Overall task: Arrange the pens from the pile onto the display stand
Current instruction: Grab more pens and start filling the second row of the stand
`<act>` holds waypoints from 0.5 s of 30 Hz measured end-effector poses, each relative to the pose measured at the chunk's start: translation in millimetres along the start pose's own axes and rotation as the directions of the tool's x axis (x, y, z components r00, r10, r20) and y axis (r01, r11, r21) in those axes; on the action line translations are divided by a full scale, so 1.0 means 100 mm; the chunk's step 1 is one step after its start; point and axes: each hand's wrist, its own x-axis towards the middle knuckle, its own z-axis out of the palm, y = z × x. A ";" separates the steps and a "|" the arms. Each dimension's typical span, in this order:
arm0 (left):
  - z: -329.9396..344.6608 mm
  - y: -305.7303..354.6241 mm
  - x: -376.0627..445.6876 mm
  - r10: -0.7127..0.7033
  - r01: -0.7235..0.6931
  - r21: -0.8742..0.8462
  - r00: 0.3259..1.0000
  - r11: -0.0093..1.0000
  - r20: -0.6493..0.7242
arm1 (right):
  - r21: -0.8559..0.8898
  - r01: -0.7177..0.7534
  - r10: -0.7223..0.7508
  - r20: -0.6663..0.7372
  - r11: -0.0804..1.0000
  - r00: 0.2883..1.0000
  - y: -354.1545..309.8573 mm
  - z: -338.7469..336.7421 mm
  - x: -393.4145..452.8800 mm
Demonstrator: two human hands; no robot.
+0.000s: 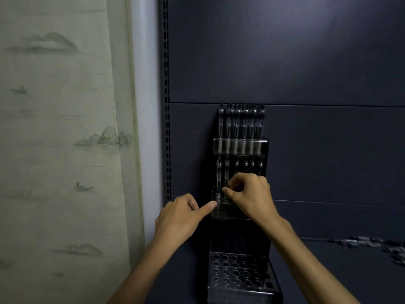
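The display stand (241,150) is the biggest thing in play: a dark, tiered rack standing against the dark blue back panel (306,62), with a full far row of pens at the top, a middle row partly filled, and a near perforated tier (238,273) whose holes look unfilled.

The step in hand seems to be seating a pen in the middle tier. The right hand (252,194) has its fingers curled in a pinch at the second pen (226,174) from the left, though the dim light makes the exact hold hard to read. The left hand (182,216) is mostly curled, its forefinger straight and pressing the base of the leftmost pen (218,185).

To do this well, keep the pen upright and in line with its hole, let the left forefinger steady the neighbour so it does not lean, and push down gently until the pen bottoms out. A tilted entry could knock the adjacent pens askew.

The remaining pile (372,244) lies well apart on the dark shelf (328,270) at far right, blurred and small.

To the left hangs a pale curtain (65,128) printed with faint hills and boats, beside a slotted upright (167,106) at the panel's edge.
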 end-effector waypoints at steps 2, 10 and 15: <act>-0.01 0.00 0.00 -0.003 0.003 -0.005 1.000 1.000 0.005 | -0.003 0.002 -0.002 -0.001 1.000 1.000 0.00 0.00 -0.01; -0.03 0.06 -0.04 0.052 -0.051 0.033 0.998 0.998 -0.037 | 0.041 0.034 -0.032 -0.039 0.999 0.999 -0.01 -0.09 -0.08; 0.07 0.39 -0.25 0.263 -0.261 0.031 0.959 0.965 -0.104 | -0.024 0.156 -0.158 -0.230 0.987 0.960 0.32 -0.45 -0.43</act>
